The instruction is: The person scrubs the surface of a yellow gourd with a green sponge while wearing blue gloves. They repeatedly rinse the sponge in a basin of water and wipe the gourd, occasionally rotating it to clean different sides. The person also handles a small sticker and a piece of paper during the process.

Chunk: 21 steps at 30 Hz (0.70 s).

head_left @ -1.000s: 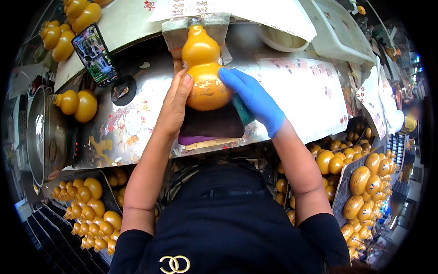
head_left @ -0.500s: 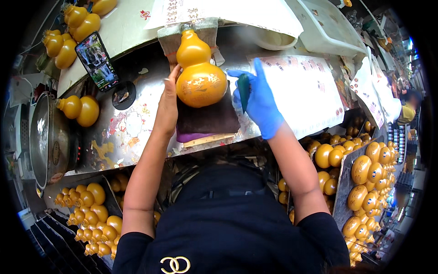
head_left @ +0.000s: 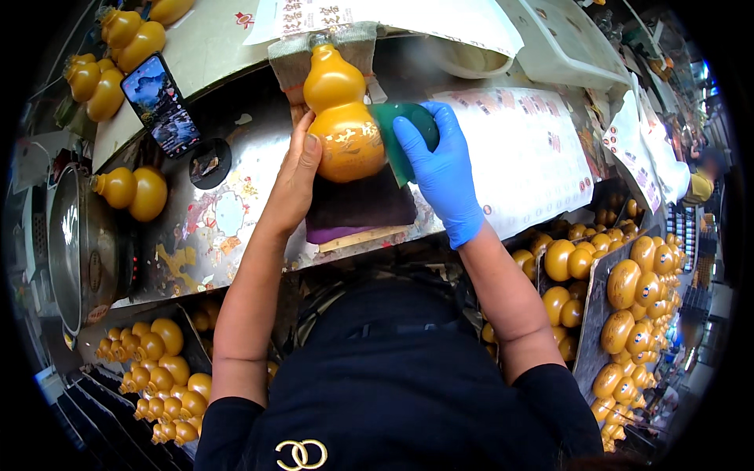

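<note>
A glossy orange-yellow gourd-shaped bottle [head_left: 351, 149] lies in front of me with its neck pointing away. Gold lettering marks its wide lower bulb, which rests on a dark pad [head_left: 361, 206]. My bare left hand [head_left: 298, 165] grips the left side of this bulb, thumb on top and fingers partly hidden underneath. Wearing a blue glove, my right hand [head_left: 444, 169] holds a bendy dark green scraper [head_left: 398, 135] between thumb and fingers. The scraper's left edge lies against the bulb's right side. Grey cloth [head_left: 360, 56] is under the bottle's neck.
A phone [head_left: 161, 106] stands at left near another gourd bottle [head_left: 133, 192] and a metal pan [head_left: 72, 251]. Printed sheets [head_left: 518, 157] cover the bench at right. Behind them are a bowl [head_left: 479, 64] and a white tub [head_left: 577, 47]. Racks of gourd bottles [head_left: 628, 314] flank me below.
My right hand has brought the green scraper left onto the bottle, turning its broad face into view. My left thumb has come over the bulb. The lettering has shifted slightly upward.
</note>
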Available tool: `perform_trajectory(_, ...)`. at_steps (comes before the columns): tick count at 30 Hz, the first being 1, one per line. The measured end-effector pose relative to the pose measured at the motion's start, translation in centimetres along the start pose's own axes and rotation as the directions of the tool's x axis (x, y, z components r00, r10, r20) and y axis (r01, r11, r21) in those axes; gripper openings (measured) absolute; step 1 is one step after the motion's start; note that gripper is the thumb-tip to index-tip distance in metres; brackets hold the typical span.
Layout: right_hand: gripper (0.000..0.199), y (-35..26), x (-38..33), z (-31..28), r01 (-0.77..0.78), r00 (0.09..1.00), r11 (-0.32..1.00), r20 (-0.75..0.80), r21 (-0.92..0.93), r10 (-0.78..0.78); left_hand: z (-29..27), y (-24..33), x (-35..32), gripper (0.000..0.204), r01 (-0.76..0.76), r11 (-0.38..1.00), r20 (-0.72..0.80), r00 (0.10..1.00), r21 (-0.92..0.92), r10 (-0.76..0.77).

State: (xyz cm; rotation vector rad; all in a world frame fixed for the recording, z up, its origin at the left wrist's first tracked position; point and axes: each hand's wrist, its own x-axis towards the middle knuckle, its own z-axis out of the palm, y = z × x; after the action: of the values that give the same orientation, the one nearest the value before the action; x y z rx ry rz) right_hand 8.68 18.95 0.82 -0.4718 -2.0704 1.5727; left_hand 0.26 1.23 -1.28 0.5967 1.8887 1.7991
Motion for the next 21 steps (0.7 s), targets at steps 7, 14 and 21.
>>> perform_trajectory(7,0.029,-0.5,-2.5,1.3,0.325,0.901,0.942,-0.275,-0.083,-0.335,-0.7,0.4,0.1,0.067,0.056,0.991,0.093,0.995,-0.121,-0.045)
perform_trajectory(14,0.035,-0.1,-4.5,4.1,0.820,0.554,0.455,0.286,-0.347,-0.782,-1.1,-0.5,0.6,0.059,0.027,0.983,0.105,0.994,-0.182,-0.008)
perform_trajectory(21,0.026,-1.1,-4.1,3.6,0.663,0.707,0.731,0.458,-0.162,-0.539,-1.3,-0.2,0.3,0.063,0.036,0.965,0.087,0.996,-0.260,-0.014)
